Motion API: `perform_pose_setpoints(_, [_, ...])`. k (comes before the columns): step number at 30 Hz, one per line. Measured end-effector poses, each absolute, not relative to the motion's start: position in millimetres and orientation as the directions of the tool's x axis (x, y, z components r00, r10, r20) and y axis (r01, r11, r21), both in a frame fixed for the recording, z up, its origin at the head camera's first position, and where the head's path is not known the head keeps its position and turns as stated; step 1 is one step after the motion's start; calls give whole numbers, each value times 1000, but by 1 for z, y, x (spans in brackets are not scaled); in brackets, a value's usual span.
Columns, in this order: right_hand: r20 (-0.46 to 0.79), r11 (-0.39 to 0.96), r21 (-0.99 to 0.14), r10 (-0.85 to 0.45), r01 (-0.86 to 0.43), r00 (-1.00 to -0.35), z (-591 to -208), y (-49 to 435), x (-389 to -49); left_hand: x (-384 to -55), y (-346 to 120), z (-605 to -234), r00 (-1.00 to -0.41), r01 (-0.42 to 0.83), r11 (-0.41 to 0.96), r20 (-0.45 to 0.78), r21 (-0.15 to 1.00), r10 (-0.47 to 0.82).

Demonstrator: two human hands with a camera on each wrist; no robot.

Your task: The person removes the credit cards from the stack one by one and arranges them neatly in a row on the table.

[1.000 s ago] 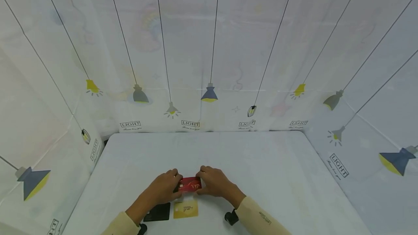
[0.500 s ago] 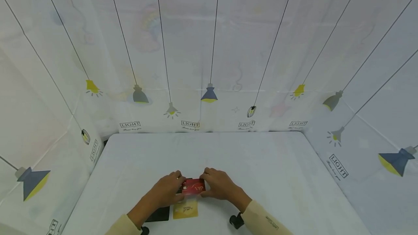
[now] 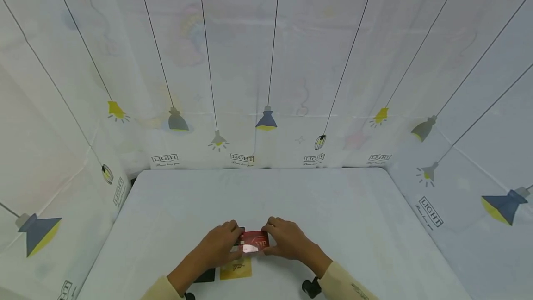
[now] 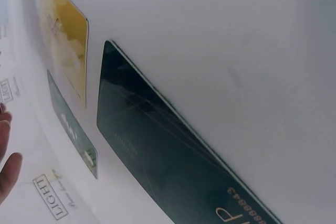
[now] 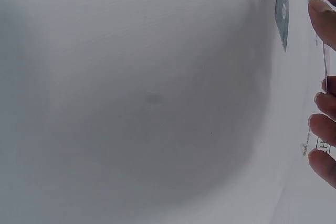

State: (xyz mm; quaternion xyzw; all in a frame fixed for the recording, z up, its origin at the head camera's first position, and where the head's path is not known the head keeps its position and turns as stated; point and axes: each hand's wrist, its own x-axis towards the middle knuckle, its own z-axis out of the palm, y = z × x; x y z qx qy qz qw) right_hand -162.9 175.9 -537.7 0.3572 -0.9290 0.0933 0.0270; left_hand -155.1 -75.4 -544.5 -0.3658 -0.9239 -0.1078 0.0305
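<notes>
A red card marked "VIP" is held between both hands in the head view, with a bright glare on its lower left. My left hand pinches its left end, thumb at the near edge and fingertips at the far edge. My right hand grips the right end the same way. In the right wrist view the red card shows edge-on between thumb and fingers, raised off the table. At the left border of the left wrist view, fingertips are visible.
Near the left hand lie a gold card and a black card, partly covered by the forearm. A grey-green card lies beyond the gold one. The white table is bordered by cloth walls printed with lamps.
Both hands have moved right and slightly toward the body, carrying the red card along. Glare now shows on the card. The gold and black cards have stayed in place.
</notes>
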Motion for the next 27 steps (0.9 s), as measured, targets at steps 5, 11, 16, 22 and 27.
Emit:
perform_pose_setpoints(5, [116, 730, -151, -657, -667, -745, -537, 182, -160, -153, -70, -545, -724, 690, 705, 160, 163, 671])
perform_pose_setpoints(11, [111, 732, -162, -652, -661, -750, -536, 188, -155, -150, -64, -548, -737, 675, 718, 132, 168, 662])
perform_pose_setpoints(16, [98, 738, -180, -644, -650, -759, -535, 192, -150, -147, -60, -550, -741, 671, 718, 142, 182, 656])
perform_pose_setpoints(22, [131, 724, -196, -649, -662, -749, -538, 198, -144, -140, -54, -556, -702, 709, 691, 223, 141, 676])
perform_pose_setpoints(27, [173, 708, -193, -657, -679, -734, -543, 202, -140, -137, -49, -560, -715, 698, 700, 221, 154, 664])
